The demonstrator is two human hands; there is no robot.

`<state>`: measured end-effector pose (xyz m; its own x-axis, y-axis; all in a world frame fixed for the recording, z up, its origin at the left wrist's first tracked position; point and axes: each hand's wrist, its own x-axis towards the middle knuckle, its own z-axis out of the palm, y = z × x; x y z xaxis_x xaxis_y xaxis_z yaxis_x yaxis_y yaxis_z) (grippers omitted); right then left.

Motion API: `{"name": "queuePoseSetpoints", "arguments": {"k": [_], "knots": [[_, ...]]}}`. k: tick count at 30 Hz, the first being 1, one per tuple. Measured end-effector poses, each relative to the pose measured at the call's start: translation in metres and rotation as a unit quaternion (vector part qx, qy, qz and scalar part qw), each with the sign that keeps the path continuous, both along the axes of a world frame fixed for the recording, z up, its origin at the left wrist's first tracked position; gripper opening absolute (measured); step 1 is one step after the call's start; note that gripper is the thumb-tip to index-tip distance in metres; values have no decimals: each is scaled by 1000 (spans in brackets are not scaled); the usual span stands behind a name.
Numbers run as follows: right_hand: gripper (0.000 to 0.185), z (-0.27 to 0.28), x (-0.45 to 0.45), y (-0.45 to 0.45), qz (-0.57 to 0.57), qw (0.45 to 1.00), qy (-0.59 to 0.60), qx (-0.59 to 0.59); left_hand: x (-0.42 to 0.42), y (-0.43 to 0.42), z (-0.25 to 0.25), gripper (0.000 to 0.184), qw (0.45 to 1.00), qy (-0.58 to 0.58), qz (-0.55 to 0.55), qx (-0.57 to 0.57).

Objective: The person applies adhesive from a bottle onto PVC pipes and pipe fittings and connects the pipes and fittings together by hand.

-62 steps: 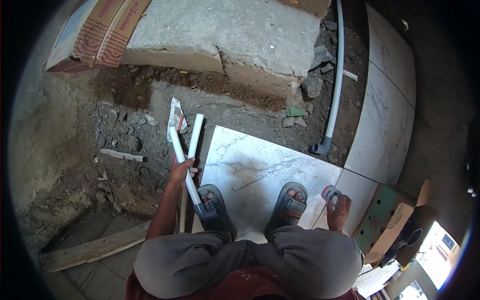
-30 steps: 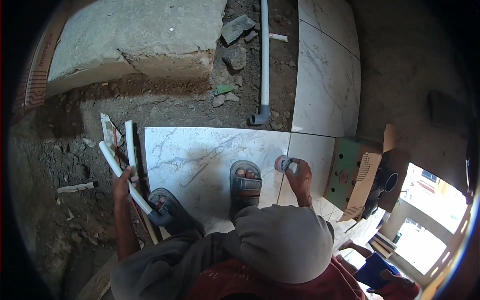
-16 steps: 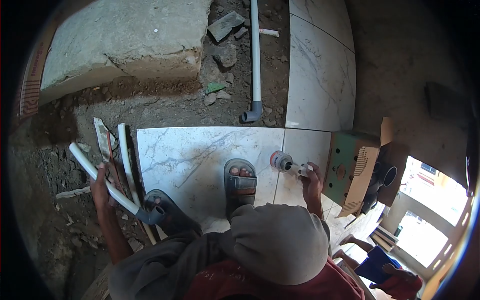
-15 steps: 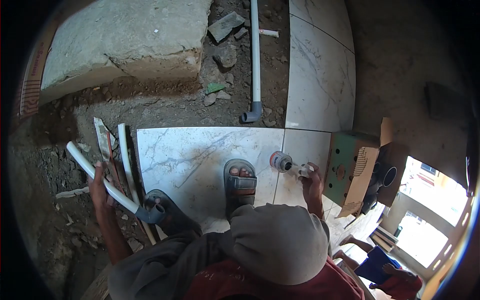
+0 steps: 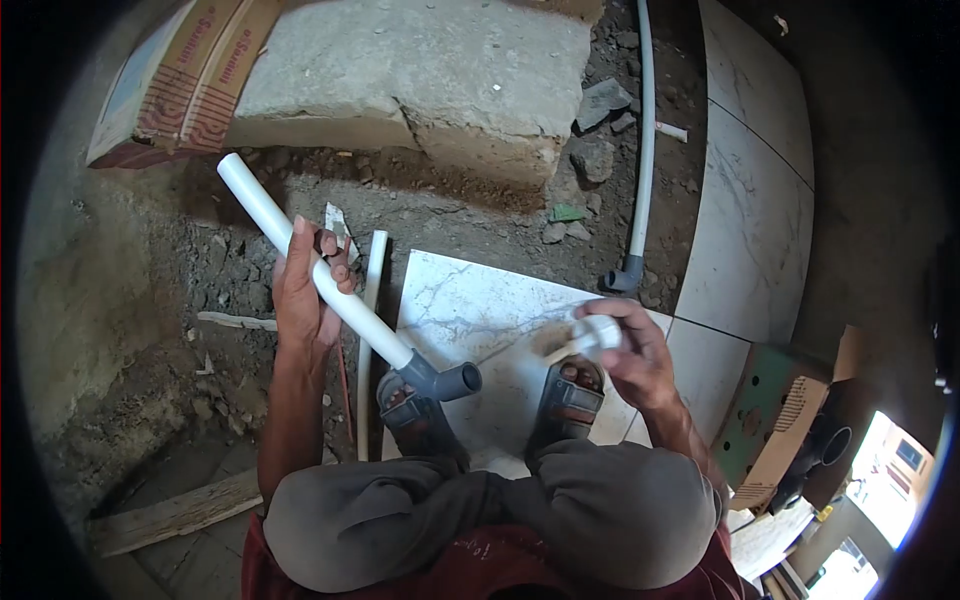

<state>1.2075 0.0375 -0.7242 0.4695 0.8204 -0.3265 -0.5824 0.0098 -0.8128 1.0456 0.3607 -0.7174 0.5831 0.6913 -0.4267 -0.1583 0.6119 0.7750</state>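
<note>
My left hand (image 5: 298, 295) is closed around a white plastic pipe (image 5: 362, 322), held at a slant with its far end up and to the left. On the pipe's near end sits a grey elbow fitting (image 5: 440, 379), its open mouth facing right. My right hand (image 5: 648, 362) grips a white cap (image 5: 597, 332) between thumb and fingers. A pale, blurred applicator (image 5: 562, 353) sticks out of the cap toward the elbow, with a gap between them. The small can seen earlier does not show now.
Another pipe (image 5: 642, 130) with a grey elbow lies in the soil trench. A thin pipe (image 5: 373, 290) leans beside my left foot. A marble-look tile (image 5: 470, 295) lies under my sandals. Cardboard boxes (image 5: 215, 75) stand far left, and an open carton (image 5: 775, 420) holds dark fittings at right.
My right hand has moved away from the can with the cap, inward and nearer the elbow. My left hand has raised the pipe. The whole view has shifted.
</note>
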Motion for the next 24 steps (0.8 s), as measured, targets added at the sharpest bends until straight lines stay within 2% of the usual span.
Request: {"name": "queuePoseSetpoints", "arguments": {"k": [4, 6, 8, 11, 12, 14, 19, 21, 23, 24], "knots": [[46, 10, -5, 41, 88, 993, -70, 23, -5, 4, 8, 21, 1000, -7, 5, 10], [45, 13, -6, 51, 185, 953, -241, -17, -8, 4, 8, 21, 1000, -11, 1, 1], [44, 13, -9, 58, 192, 945, -265, 2, -10, 4, 7, 21, 1000, -11, -1, -4], [43, 21, -13, 67, 261, 876, -405, 38, -10, 3, 6, 20, 1000, -1, -4, -10], [43, 22, -12, 67, 259, 877, -402, 37, -10, 2, 6, 20, 1000, 6, -3, -8], [44, 22, -10, 68, 314, 846, -427, 63, -10, 0, 9, 20, 1000, 6, -4, 1], [44, 21, -12, 62, 298, 876, -374, 58, -10, -7, 17, 18, 1000, 0, 8, 28], [43, 18, -20, 57, 292, 891, -345, 48, -13, -10, 18, 17, 997, -47, -10, 66], [39, 14, -32, 51, 237, 958, -149, -65, -14, -13, 19, 17, 994, -67, -3, 87], [39, 12, -37, 48, 237, 958, -149, -64, -15, -14, 19, 17, 990, -87, 5, 107]]}}
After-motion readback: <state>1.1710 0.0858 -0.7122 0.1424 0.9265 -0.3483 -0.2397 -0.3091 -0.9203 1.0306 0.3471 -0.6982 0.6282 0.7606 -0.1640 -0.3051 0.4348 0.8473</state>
